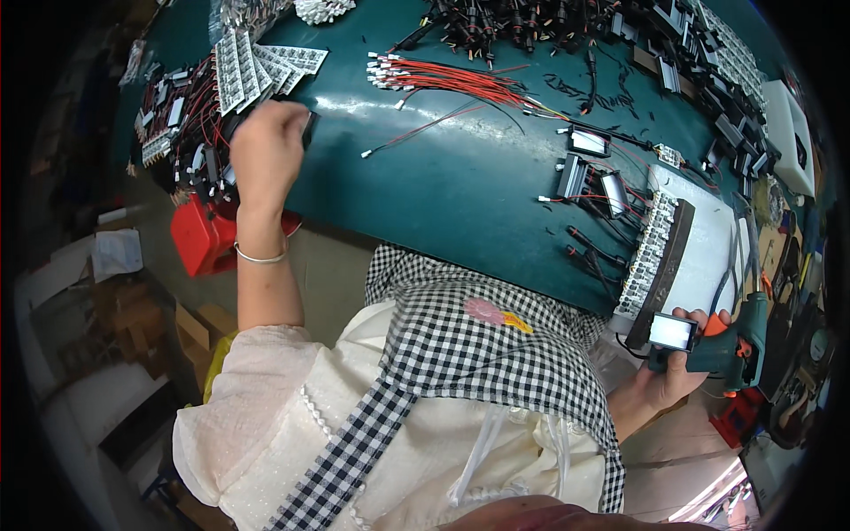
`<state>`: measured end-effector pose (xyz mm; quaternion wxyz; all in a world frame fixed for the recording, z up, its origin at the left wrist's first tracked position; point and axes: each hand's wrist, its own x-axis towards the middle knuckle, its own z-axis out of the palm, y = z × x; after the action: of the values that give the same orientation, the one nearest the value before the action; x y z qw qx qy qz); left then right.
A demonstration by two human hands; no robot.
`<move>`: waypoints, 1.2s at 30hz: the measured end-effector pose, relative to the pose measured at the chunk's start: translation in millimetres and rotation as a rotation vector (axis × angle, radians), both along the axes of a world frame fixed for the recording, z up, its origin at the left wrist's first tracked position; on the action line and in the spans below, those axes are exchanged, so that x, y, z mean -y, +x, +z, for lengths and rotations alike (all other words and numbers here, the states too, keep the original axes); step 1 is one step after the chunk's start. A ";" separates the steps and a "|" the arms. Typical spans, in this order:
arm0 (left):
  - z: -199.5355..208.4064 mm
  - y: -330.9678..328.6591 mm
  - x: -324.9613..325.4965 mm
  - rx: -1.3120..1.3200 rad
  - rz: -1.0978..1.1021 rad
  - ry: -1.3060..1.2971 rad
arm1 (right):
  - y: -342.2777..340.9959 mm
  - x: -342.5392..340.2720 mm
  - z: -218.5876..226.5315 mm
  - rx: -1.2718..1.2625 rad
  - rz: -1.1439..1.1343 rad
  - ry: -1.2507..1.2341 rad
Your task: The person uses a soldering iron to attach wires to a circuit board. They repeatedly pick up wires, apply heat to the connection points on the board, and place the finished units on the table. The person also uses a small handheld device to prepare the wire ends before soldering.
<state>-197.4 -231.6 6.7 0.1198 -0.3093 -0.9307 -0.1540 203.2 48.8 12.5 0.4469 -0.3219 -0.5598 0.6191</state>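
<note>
My left hand [268, 144] is raised over the left part of the table, its fingers curled. A dark piece [309, 129] shows at its fingertips, too hidden to name. Below the table's right end, my right hand [676, 376] grips a small black-framed box with a white face [673, 332], thumb at its lower edge. Right against that hand is a green tool with orange parts [748, 341]; whether the fingers also touch it I cannot tell. Above the right hand, a row of small white parts [648, 252] lines a dark bar [670, 265] on a pale board [704, 239].
Red wires with white connectors [443, 75] lie mid-table. More black boxes with leads [574, 177] sit near the board. Under my left hand's side are piled wired parts [204, 159] and white circuit strips [239, 71]. Black cables [496, 26] heap at the back. A red container [199, 237] stands below.
</note>
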 end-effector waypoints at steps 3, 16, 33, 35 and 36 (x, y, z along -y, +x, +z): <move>21.1 1.6 -16.2 -0.240 0.021 0.456 | -0.6 1.0 2.7 0.005 0.001 0.000; -22.4 82.4 -79.4 0.222 -0.507 0.087 | 10.7 -0.2 0.5 0.041 0.056 0.048; 16.0 135.0 -174.3 1.092 -0.757 0.272 | -21.2 7.0 4.5 -0.187 0.066 -0.055; 23.9 143.5 -184.0 1.169 -0.841 0.202 | -22.1 5.6 5.6 -0.188 0.057 -0.080; 21.4 149.8 -187.3 1.203 -0.892 0.267 | -23.5 5.1 4.6 -0.210 0.054 -0.089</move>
<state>-47.6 -44.3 28.0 -0.4454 -0.5017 -0.5960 -0.4412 179.6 43.7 17.1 0.4717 -0.2596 -0.4903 0.6854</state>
